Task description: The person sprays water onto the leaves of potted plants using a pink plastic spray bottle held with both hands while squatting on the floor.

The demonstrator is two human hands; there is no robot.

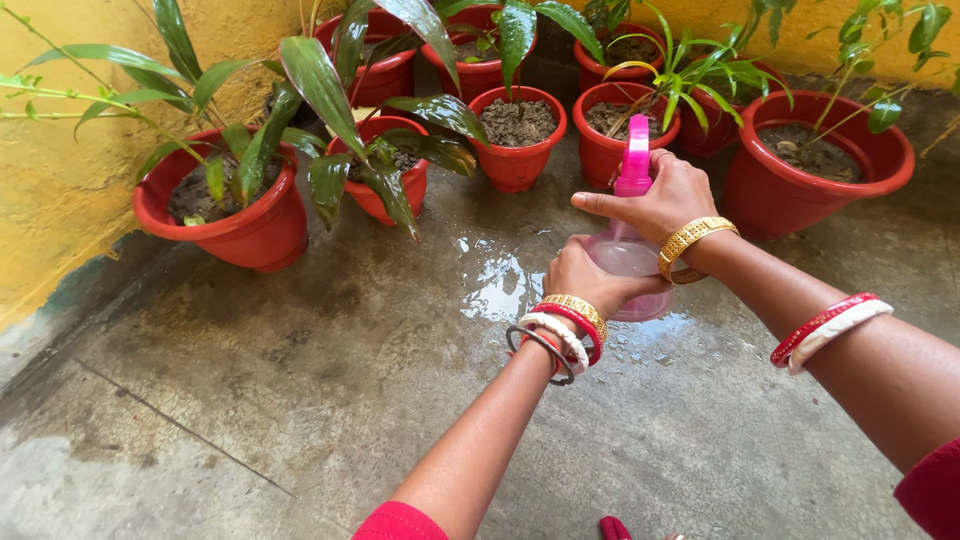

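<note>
With the left hand (pixel 590 282) cupping the bottle (pixel 628 262) at frame centre and the right hand (pixel 665 200) clasping its pink head (pixel 636 158), keep it upright, nozzle toward the pots (pixel 517 150).

The left hand (pixel 590 280) cups the clear pink body of a spray bottle (pixel 628 262) from below, while the right hand (pixel 660 195) wraps its bright pink head — index finger stretched out straight to the left. Both wrists carry bangles in gold, red and white. Beyond the bottle stand red pots (pixel 250 225) of soil and green plants along a yellow wall (pixel 60 190), on a wet concrete floor (pixel 330 380) — a puddle (pixel 495 280) glints just left of the hands.
</note>
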